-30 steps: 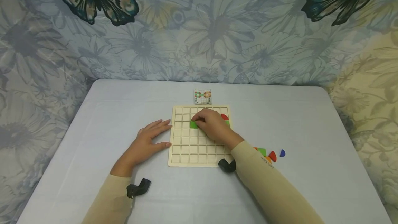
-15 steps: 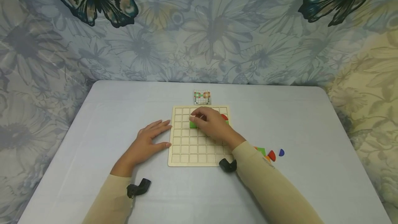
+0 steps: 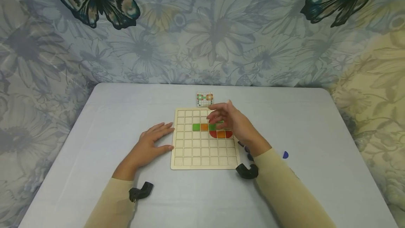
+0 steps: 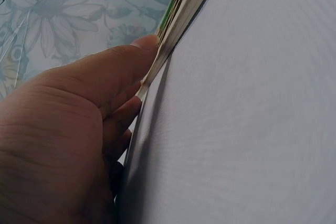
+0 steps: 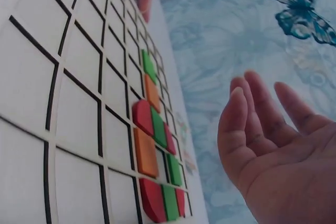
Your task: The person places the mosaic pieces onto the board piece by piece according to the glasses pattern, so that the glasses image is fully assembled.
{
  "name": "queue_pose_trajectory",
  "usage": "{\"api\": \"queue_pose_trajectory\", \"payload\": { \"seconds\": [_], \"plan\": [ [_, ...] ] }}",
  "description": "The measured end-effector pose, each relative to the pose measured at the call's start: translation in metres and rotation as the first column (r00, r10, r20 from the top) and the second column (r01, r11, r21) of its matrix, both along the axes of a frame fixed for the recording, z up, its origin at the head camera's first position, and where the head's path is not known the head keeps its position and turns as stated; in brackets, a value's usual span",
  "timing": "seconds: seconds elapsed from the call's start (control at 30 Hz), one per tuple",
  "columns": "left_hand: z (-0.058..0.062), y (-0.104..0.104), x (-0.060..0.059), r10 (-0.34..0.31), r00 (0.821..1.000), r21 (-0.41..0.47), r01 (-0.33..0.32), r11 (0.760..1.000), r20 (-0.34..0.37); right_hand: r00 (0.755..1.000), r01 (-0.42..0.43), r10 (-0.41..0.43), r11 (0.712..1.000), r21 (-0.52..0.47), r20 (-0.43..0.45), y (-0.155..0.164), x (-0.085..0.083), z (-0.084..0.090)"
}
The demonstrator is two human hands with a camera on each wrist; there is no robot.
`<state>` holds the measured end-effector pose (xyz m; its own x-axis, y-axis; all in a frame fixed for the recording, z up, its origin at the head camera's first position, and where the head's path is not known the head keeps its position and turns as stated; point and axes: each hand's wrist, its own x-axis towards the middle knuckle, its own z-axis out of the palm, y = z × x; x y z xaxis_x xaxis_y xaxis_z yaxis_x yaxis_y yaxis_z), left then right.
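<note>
My right hand hovers with fingers loosely spread and empty above the coloured tiles seated in the wooden grid board, while my left hand lies flat on the tabletop, fingertips touching the board's edge.

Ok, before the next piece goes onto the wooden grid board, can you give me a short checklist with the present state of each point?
1. Left hand steadies the wooden grid board at its edge: ok.
2. Right hand open, holding nothing: ok.
3. Flat green square piece sits in its cell: ok.
4. Small pattern card visible behind the board: ok.
5. Loose blue piece on the table within reach: ok.
6. Pattern matches card: cannot tell.
</note>
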<state>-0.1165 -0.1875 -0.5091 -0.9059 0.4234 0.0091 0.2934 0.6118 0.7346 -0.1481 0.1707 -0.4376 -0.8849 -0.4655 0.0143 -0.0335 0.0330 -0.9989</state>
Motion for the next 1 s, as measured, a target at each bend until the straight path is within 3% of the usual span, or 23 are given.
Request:
{"api": "queue_pose_trajectory", "payload": {
  "seconds": [0.13, 0.3, 0.6, 1.0],
  "plan": [
    [0.0, 0.001, 0.001, 0.002, 1.0, -0.004, -0.002, 1.0, 0.001, 1.0, -0.023, 0.022, 0.995, -0.096, -0.019, 0.019, 0.008, 0.004],
    [-0.001, 0.001, 0.0, 0.005, 1.0, -0.007, -0.005, 1.0, 0.005, 0.996, -0.016, 0.005, 0.992, -0.122, -0.084, 0.045, 0.018, 0.004],
    [-0.002, 0.0, 0.0, 0.005, 1.0, -0.003, -0.005, 1.0, -0.009, 0.992, 0.071, -0.078, 0.995, -0.068, -0.1, 0.086, 0.035, -0.002],
    [-0.001, -0.001, 0.0, 0.003, 1.0, -0.009, -0.003, 1.0, -0.002, 0.981, 0.19, -0.185, 0.977, 0.096, -0.066, 0.144, 0.066, -0.031]
  ]
}}
